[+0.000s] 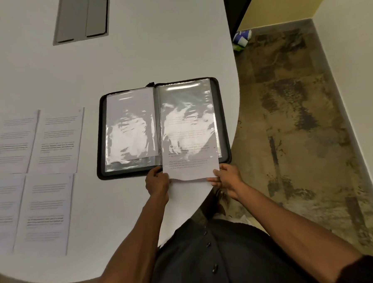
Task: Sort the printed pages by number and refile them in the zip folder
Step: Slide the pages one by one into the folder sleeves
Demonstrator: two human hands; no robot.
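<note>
Both hands, left hand (157,183) and right hand (226,177), pinch the bottom corners of a white printed page (189,160) half-slid into the right clear sleeve of the open black zip folder (222,120) near the white counter (133,57) edge.

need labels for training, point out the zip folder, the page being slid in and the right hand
zip folder (99,133), head view, left black edge
page (190,169), head view, bare lower part
right hand (227,176), head view, back of hand

The open black zip folder (162,129) lies on the pale rounded table (133,57) before me, near its right edge. Four printed white pages (38,177) lie left of it. One printed sheet (190,162) sits partly in the folder's right clear sleeve (188,111), held between my hands.
</note>
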